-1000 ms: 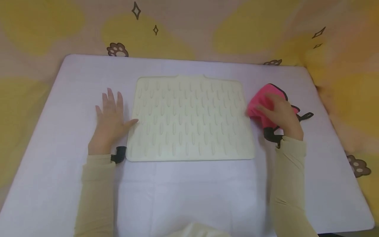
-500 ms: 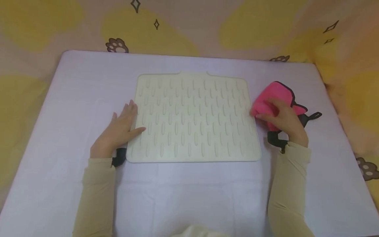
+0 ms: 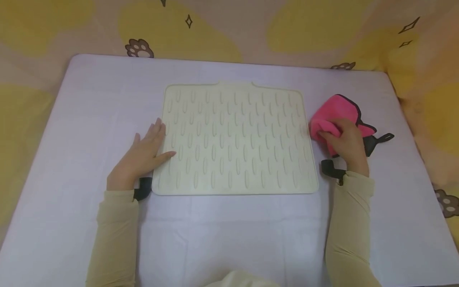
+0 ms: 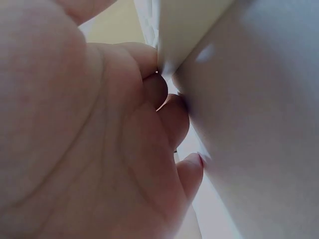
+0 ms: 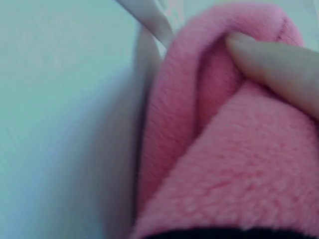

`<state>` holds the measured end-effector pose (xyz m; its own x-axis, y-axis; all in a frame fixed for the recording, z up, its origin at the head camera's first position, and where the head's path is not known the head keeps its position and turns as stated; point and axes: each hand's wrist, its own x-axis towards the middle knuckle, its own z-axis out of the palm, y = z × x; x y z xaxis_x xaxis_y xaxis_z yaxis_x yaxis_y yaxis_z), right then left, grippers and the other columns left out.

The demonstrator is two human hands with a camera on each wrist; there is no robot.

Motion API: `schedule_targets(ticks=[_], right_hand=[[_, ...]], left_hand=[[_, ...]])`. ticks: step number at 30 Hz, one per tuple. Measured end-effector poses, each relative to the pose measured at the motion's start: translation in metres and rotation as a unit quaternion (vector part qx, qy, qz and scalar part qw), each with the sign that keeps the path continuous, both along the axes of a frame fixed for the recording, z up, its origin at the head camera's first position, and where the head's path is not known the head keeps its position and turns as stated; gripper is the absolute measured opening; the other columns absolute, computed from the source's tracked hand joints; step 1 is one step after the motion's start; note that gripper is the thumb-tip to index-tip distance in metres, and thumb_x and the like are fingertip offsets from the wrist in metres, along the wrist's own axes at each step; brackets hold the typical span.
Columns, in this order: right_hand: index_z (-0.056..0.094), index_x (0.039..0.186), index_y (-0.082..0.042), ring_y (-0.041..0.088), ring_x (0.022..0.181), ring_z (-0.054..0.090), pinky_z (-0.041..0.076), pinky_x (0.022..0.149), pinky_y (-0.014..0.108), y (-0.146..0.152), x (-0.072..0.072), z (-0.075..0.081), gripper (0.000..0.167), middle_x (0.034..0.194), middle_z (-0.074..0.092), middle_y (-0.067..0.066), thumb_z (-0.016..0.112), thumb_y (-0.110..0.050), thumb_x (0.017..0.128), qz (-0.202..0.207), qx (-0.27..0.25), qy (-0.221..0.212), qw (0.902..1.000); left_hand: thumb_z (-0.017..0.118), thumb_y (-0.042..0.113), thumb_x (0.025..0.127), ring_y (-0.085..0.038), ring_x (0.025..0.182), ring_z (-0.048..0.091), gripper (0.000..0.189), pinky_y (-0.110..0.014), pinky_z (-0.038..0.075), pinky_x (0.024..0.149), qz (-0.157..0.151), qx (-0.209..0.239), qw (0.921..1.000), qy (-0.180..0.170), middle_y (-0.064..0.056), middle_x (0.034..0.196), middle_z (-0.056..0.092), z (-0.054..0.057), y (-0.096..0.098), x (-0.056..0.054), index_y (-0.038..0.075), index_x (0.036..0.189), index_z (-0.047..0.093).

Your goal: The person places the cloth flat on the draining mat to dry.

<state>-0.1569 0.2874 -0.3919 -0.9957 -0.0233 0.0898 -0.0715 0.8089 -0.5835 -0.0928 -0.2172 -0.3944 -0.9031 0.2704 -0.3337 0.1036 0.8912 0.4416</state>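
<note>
A cream drying mat (image 3: 233, 139) with rows of raised oblong ridges lies flat before me. My left hand (image 3: 141, 155) rests at its left edge, fingers extended and together, the thumb lying over the mat's surface. In the left wrist view, the fingertips of the left hand (image 4: 134, 124) touch the mat's rim. Right of the mat, my right hand (image 3: 346, 139) pinches a fold of a pink plush cloth (image 3: 337, 107) with black edging. The right wrist view shows a finger of the right hand (image 5: 279, 69) pressed into the folded cloth (image 5: 239, 164).
A white-covered table (image 3: 229, 239) bears everything. Beside the cloth, a dark piece with a loop (image 3: 385, 137) sticks out to the right; whether it joins the cloth is unclear. A patterned yellow and pink fabric (image 3: 229, 32) rises behind the table.
My left hand has swung right onto the mat's left edge, its fingers drawn together. The right hand's fingers have closed on the cloth and bunched up a fold. The view has shifted slightly.
</note>
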Motion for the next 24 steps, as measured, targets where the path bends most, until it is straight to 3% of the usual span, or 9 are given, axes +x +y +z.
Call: schedule_targets(ticks=[7, 10, 17, 21, 24], right_hand=[[0.066, 0.095, 0.007, 0.012, 0.075, 0.042, 0.03, 0.066, 0.023, -0.003, -0.002, -0.011, 0.024, 0.086, 0.059, 0.018, 0.072, -0.01, 0.08, -0.053, -0.015, 0.079, 0.9954], [0.067, 0.094, 0.007, 0.003, 0.071, 0.04, 0.029, 0.064, 0.019, -0.004, -0.002, -0.012, 0.022, 0.081, 0.057, 0.008, 0.073, -0.008, 0.079, -0.081, -0.045, 0.096, 0.9911], [0.067, 0.099, 0.006, 0.0, 0.073, 0.044, 0.031, 0.066, 0.017, -0.004, -0.004, -0.014, 0.026, 0.074, 0.049, -0.026, 0.072, -0.009, 0.08, -0.131, -0.118, 0.099, 0.9795], [0.067, 0.099, 0.005, 0.002, 0.075, 0.046, 0.033, 0.066, 0.017, -0.004, -0.005, -0.015, 0.025, 0.074, 0.052, -0.026, 0.072, -0.01, 0.08, -0.151, -0.151, 0.088, 0.973], [0.069, 0.095, -0.003, 0.005, 0.078, 0.047, 0.034, 0.067, 0.018, -0.004, -0.005, -0.015, 0.016, 0.076, 0.055, -0.021, 0.071, -0.01, 0.08, -0.164, -0.182, 0.08, 0.9662]], left_hand=[[0.044, 0.048, 0.097, -0.03, 0.141, -0.013, 0.086, -0.058, -0.01, 0.108, 0.001, -0.001, 1.0, 0.0, -0.01, 0.153, -0.02, -0.001, 0.0, 0.0, -0.001, 0.148, -0.006], [0.043, 0.048, 0.097, -0.031, 0.141, -0.012, 0.086, -0.058, -0.009, 0.108, 0.0, 0.0, 1.0, 0.004, -0.011, 0.153, -0.019, -0.001, -0.001, 0.0, -0.002, 0.148, -0.006], [0.041, 0.05, 0.097, -0.032, 0.141, -0.013, 0.086, -0.059, -0.01, 0.107, -0.003, 0.002, 1.0, 0.007, -0.011, 0.153, -0.02, -0.003, -0.001, -0.001, -0.001, 0.147, -0.007], [0.04, 0.05, 0.097, -0.032, 0.141, -0.013, 0.086, -0.059, -0.01, 0.107, -0.004, -0.001, 1.0, 0.006, -0.012, 0.153, -0.021, -0.004, -0.001, -0.001, -0.001, 0.147, -0.007], [0.041, 0.05, 0.097, -0.032, 0.141, -0.013, 0.086, -0.059, -0.01, 0.107, -0.005, -0.002, 1.0, 0.007, -0.012, 0.153, -0.02, -0.005, -0.001, -0.002, -0.002, 0.147, -0.007]])
